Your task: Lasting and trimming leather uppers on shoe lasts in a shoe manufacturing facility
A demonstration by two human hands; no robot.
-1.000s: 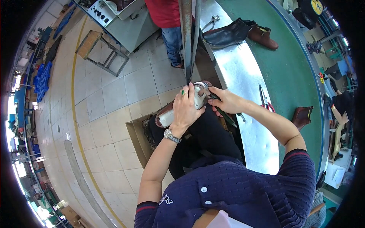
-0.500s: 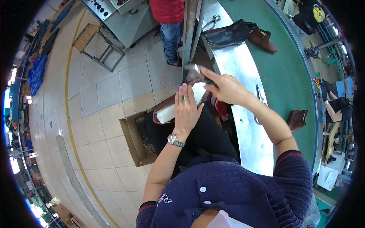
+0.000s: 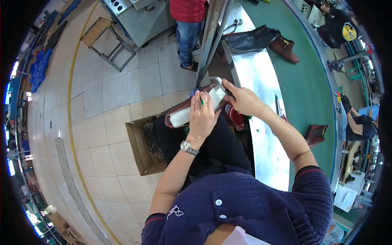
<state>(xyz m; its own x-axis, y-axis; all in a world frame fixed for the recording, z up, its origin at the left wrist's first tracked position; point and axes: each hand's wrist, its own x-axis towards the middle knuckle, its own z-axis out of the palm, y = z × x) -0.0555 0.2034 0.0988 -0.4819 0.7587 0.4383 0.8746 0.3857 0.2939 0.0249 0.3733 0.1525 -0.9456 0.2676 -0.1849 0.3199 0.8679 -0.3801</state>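
Note:
A brown leather shoe (image 3: 180, 118) lies with its white underside up across my lap, its far end close to a metal post. My left hand (image 3: 201, 118) lies over the middle of the shoe, fingers together across it, holding it down. In my right hand (image 3: 247, 101) is a hammer (image 3: 217, 82), its handle mostly hidden by the closed fingers. The shiny hammer head is at the far end of the shoe; whether it touches the white surface I cannot tell.
An open cardboard box (image 3: 136, 149) stands left of my legs. On the right, a metal-topped bench (image 3: 267, 149) and green surface (image 3: 304, 92) carry a black boot (image 3: 250, 39) and brown boots (image 3: 283, 48). A person (image 3: 188, 32) stands ahead, near a wooden stool (image 3: 96, 31).
The hammer head has come down and nearer to the far end of the shoe. My left hand keeps its place on the shoe. The whole view has shifted slightly.

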